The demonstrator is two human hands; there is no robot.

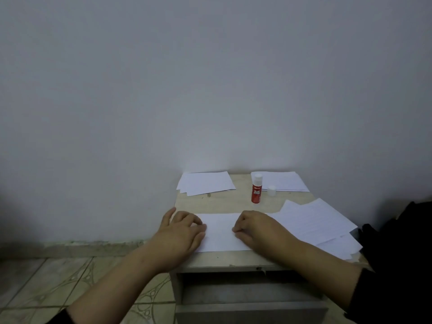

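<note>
The white sheet [219,232] lies flat at the near edge of the worktop [222,202], between both hands. The left hand [181,230] sets loosely bent fingers on the sheet's left end, likely to stop it sliding. The right hand [254,226] curls its fingers at the sheet's middle; I cannot tell whether it pinches an edge or only presses a crease. The glue stick [256,191] stands uncapped just behind, its cap [271,190] beside it, probably ready for gluing.

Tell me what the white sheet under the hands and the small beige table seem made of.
The white sheet looks like thin matte paper: flat, crisp-edged. The small beige table looks like dull laminated board, judging by its chipped front edge; uncertain.
</note>
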